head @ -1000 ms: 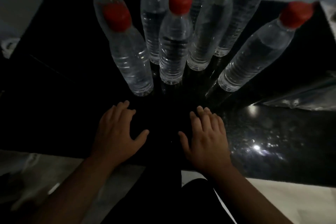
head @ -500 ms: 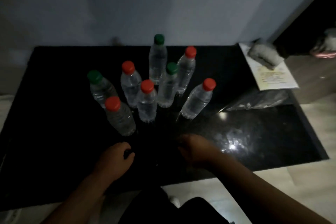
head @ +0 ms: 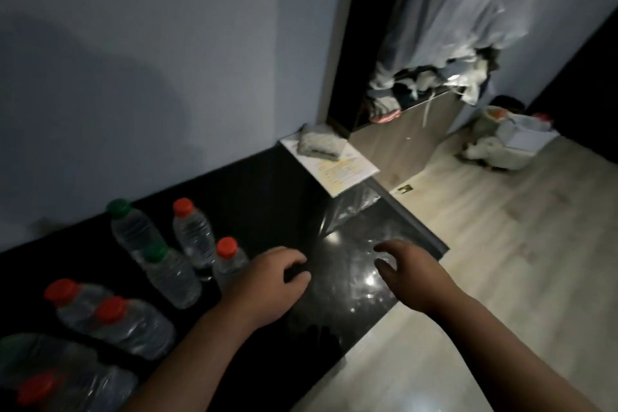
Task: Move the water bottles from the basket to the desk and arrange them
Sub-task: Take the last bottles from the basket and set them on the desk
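Note:
Several clear water bottles with red or green caps stand grouped on the black desk (head: 267,197) at the lower left, among them a green-capped bottle (head: 133,234) at the back and a red-capped bottle (head: 229,261) nearest my hands. My left hand (head: 267,281) hovers just right of that red-capped bottle, fingers loosely curled, holding nothing. My right hand (head: 411,271) hangs over the desk's glossy right corner, fingers relaxed and empty. No basket is in view.
A white paper sheet (head: 344,170) with a folded cloth (head: 317,144) lies at the desk's far right end, beside a crumpled clear plastic bag (head: 354,207). A wall runs behind. Pale floor lies to the right, with a clothes-filled wardrobe (head: 421,87) and a white pile (head: 505,140).
The view has swung right, so the bottles now sit at the lower left. Both hands have lifted off the desk and moved right, fingers loosely curled, empty.

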Motion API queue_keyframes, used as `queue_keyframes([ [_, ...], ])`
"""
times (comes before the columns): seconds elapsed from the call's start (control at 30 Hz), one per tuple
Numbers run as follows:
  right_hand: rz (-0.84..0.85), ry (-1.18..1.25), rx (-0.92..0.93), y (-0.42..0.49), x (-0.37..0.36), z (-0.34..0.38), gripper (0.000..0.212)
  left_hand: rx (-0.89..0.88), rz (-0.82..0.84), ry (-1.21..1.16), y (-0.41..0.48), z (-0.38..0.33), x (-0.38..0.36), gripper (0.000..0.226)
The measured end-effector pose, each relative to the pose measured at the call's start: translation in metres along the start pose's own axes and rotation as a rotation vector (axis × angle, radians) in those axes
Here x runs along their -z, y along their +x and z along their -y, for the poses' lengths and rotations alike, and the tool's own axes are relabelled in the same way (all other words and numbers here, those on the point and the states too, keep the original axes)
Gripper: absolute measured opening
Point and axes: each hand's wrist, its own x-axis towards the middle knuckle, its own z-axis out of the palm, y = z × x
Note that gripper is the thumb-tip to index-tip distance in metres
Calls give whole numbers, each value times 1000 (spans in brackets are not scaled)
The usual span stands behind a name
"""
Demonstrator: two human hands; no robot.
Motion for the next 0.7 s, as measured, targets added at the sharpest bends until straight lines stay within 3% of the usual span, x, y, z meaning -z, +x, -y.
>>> queue_keyframes([
  [0.27, -172, 42, -166, -3, 64, -98, 34, -128, 111, 170, 102, -113, -35, 40],
  [0.4, -185, 45, -252, -7, 82, -152, 36, -186, 133, 213, 142, -164, -70, 33],
  [0.7, -215, 41, -372, -22, 138, -269, 41, -222, 171, 253, 207, -265, -152, 43],
])
